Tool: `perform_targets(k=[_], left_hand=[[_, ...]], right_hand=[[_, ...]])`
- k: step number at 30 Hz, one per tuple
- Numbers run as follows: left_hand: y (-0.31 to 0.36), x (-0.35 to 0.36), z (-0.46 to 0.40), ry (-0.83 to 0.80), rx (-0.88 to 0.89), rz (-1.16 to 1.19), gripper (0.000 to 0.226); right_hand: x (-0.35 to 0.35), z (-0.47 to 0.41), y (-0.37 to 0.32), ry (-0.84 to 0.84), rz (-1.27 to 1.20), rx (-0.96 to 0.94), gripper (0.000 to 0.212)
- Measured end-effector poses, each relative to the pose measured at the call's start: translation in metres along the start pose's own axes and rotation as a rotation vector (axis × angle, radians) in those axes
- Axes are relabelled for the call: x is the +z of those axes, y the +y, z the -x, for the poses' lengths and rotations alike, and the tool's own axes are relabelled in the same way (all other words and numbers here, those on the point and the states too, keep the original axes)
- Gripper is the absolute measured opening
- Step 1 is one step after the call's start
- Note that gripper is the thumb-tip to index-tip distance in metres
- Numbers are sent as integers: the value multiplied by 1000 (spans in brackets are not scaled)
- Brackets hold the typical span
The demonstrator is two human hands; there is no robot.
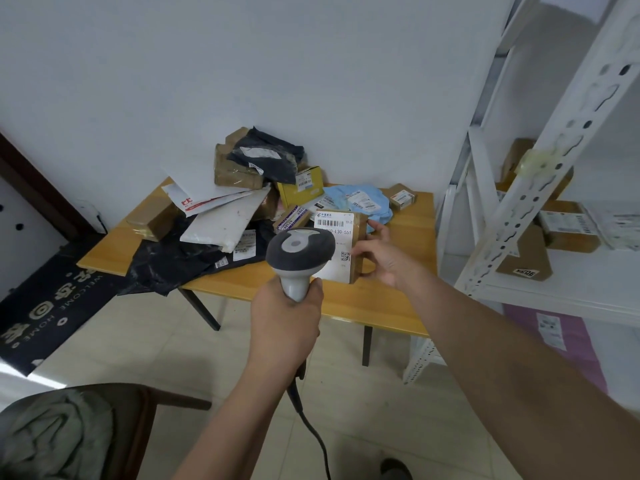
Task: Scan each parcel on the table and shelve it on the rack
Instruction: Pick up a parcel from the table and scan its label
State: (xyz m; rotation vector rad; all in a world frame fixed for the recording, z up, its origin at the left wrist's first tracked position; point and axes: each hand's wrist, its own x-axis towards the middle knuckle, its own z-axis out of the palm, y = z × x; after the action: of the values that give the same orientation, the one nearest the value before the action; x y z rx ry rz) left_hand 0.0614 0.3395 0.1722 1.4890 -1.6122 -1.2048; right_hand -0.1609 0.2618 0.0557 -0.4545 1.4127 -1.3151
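Firmly, left hand (pixel 285 311) grips scanner (pixel 299 252); right hand (pixel 381 256) holds parcel (pixel 341 244).

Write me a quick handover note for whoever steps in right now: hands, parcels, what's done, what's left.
Left hand grips the scanner, aimed at the labelled box.
Right hand holds that box by its right side, over the table.
Done: several boxes already sit on the rack.
Left: finish scanning this box and shelve it, then work through the pile of parcels on the table.
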Motion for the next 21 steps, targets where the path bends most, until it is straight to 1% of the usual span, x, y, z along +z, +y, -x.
perform_targets(k=[4, 10, 12, 15, 19, 21], left_hand=[[0, -1, 6, -17, 23, 13, 37], [8, 18, 15, -187, 102, 49, 28], [9, 35, 16, -253, 143, 76, 26], [12, 68, 22, -353, 195, 81, 32], [22, 117, 40, -492, 248, 109, 35], [30, 142, 51, -540, 284, 112, 37]], right_hand=[[-2, 8, 0, 0, 5, -7, 85], [-41, 41, 3, 8, 46, 54, 86], [-67, 62, 6, 8, 58, 83, 82], [-119, 101, 14, 25, 32, 131, 76], [-204, 155, 29, 147, -66, 159, 74], [-245, 177, 34, 253, -177, 136, 70]])
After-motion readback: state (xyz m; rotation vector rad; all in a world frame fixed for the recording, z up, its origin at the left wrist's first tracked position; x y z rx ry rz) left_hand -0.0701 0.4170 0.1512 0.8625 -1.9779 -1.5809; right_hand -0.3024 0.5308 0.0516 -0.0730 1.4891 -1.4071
